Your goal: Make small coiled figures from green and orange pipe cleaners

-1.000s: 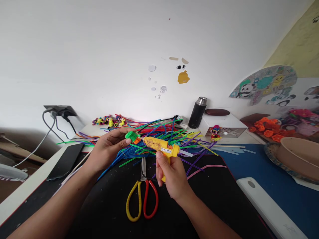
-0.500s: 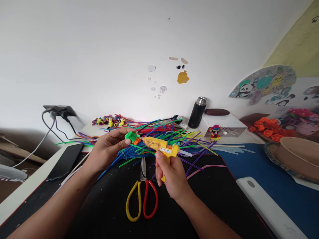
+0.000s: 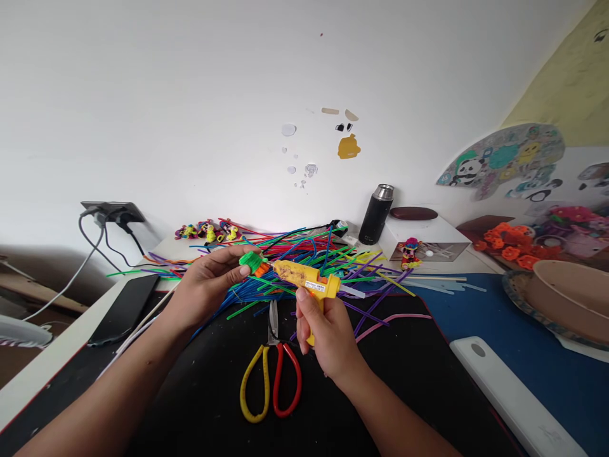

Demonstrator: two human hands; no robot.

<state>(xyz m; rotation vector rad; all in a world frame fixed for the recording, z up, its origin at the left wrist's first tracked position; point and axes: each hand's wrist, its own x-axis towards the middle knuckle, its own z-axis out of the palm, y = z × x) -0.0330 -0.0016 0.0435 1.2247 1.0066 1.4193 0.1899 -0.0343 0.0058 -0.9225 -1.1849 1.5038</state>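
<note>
Small green-and-orange piece [image 3: 254, 261], centre of frame, just left of middle, held up above the desk. Prob. very light, soft & fuzzy, w/ a thin wire core if it's pipe-cleaner stuff. It bends easily and squashes if pinched hard. Best hold is on the green end, away from the orange end, which meets the hot nozzle. Looks like a tight coil, bright green cap over an orange base; finer detail is too small to tell.

Left hand [image 3: 209, 285] has thumb & fingertips closed round the green part. Glue gun [image 3: 307, 282] is yellow w/ a stained barrel, its tip touching or just beside the orange end. It's stiff plastic, light, w/ a hot tip, so take it by the handle. Right hand [image 3: 328, 333] is wrapped tight on that handle, forefinger up by the trigger.

Below the hands, lower centre, scissors [image 3: 272, 374] w/ one yellow & one red loop lie on a black mat [image 3: 204, 393]. Behind the hands is a loose pile of coloured stems [image 3: 328, 254]. A dark phone [image 3: 124, 308] lies at left, a black flask [image 3: 377, 216] right of centre, a tan bowl [image 3: 566, 298] at the right edge and a white board [image 3: 514, 393] at lower right.
</note>
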